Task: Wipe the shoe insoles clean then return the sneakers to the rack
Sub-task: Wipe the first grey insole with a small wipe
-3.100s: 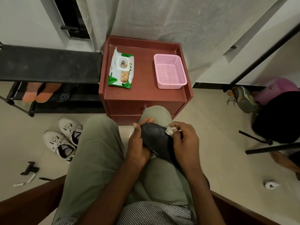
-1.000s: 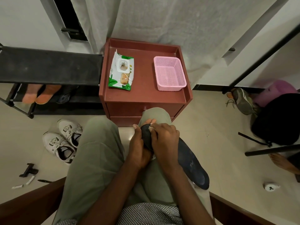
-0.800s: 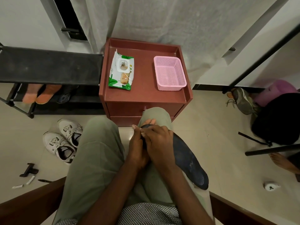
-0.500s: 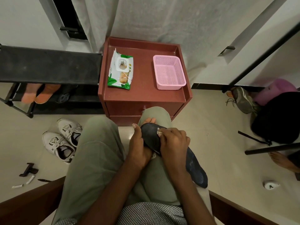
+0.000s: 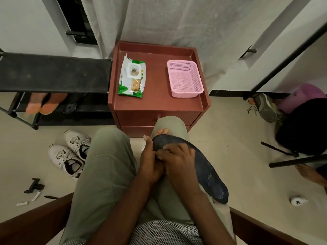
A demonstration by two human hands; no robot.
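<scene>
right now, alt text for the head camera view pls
A seated person holds a dark insole on their lap, left hand gripping its toe end, right hand pressed on it. Ahead, a red cabinet holds a wipes pack and pink basket; white sneakers lie on the floor.

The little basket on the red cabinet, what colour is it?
Pink, with a fine mesh pattern; the basket shows clearly in the head view.

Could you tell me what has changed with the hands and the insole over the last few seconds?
The right hand slid its wipe back and forth along the dark insole, ending near the left hand; the wipe is now hidden beneath it. The left hand kept gripping the insole's toe end. Sneakers, wipes pack and basket stayed put.
</scene>
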